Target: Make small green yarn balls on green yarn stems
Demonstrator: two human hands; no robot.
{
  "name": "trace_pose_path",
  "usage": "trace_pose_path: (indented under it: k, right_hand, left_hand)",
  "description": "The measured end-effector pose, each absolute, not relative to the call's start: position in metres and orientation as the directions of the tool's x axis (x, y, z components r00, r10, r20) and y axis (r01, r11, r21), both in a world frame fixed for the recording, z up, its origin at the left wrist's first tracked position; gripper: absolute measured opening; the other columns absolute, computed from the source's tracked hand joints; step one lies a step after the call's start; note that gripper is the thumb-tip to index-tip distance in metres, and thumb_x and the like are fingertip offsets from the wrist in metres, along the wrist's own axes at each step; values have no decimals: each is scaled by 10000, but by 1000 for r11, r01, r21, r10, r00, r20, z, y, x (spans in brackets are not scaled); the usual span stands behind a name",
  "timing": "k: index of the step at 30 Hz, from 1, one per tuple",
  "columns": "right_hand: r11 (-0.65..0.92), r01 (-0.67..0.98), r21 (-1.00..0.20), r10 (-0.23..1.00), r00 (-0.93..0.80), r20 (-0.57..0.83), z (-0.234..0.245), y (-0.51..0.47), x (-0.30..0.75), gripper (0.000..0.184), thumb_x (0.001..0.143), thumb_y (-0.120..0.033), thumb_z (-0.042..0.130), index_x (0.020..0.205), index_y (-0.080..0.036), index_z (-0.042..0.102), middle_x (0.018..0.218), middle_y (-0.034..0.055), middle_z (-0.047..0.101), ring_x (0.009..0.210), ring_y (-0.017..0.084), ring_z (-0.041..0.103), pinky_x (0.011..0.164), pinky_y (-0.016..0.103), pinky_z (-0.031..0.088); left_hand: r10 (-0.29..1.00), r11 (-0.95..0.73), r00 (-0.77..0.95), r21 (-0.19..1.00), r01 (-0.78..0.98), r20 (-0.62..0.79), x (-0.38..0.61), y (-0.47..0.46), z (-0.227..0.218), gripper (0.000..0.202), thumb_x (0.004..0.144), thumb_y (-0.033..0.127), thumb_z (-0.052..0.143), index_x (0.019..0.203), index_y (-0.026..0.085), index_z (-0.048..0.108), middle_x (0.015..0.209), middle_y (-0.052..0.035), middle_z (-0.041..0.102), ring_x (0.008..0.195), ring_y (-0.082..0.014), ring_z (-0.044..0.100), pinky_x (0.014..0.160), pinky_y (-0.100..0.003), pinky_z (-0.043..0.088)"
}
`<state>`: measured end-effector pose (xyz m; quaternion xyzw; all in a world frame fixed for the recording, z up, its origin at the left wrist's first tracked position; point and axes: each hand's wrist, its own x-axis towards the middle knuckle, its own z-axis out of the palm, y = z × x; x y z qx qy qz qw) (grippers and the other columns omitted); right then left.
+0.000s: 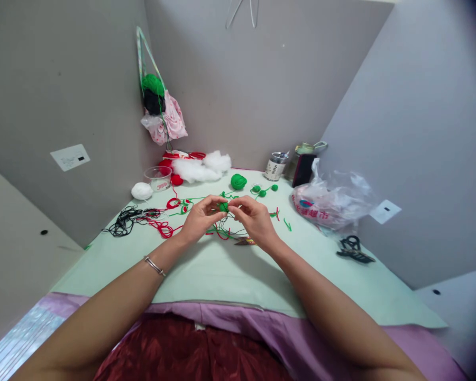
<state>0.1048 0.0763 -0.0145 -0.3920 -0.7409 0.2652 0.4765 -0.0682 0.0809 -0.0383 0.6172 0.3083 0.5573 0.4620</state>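
Note:
A small green yarn piece (223, 207) is held between my two hands above the middle of the table. My left hand (203, 214) pinches it from the left with thumb and fingers. From the right, the fingertips of my right hand (250, 216) close on its other side. Dark and green strands hang below it. Just behind the hands lies a green yarn ball (238, 182), and small green balls (263, 193) on strands lie to its right. Under my right hand, the pointed tip of scissors (244, 241) shows; the rest is hidden.
Tangled black yarn (129, 219) and red yarn (163, 228) lie at left, near a white yarn ball (142, 191) and clear tub (157, 177). White stuffing (200, 168) sits behind. At right are a plastic bag (329, 201), a pen cup (276, 166) and a black claw clip (355, 250).

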Motion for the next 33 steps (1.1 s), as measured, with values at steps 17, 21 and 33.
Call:
trace_pose_path:
  k: [17, 21, 33]
  right_hand:
    - [22, -297, -955, 960, -261, 103, 7, 92, 127, 262, 746, -387, 682, 834, -217, 502, 762, -15, 637, 779, 157, 675, 568, 209, 491]
    - [6, -319, -948, 953, -284, 101, 4, 91, 125, 275, 734, -379, 702, 826, -219, 499, 707, -43, 590, 736, 132, 664, 585, 205, 503]
    - [317, -297, -901, 939, -34, 342, 37, 104, 173, 335, 704, -396, 731, 709, -215, 449, 589, -65, 437, 418, 38, 307, 398, 226, 201]
  left_hand:
    - [910, -287, 315, 958, 5, 271, -75, 83, -38, 308, 721, 298, 726, 1002, 202, 645, 610, 21, 599, 513, -101, 501, 478, -227, 333]
    - [922, -245, 307, 970, -10, 236, -74, 83, -41, 307, 681, 283, 760, 952, 192, 646, 650, 10, 645, 523, -102, 524, 483, -222, 333]
    - [900, -272, 359, 962, 20, 247, -78, 85, -39, 310, 692, 322, 764, 956, 191, 669, 742, -18, 669, 626, -134, 584, 552, -246, 400]
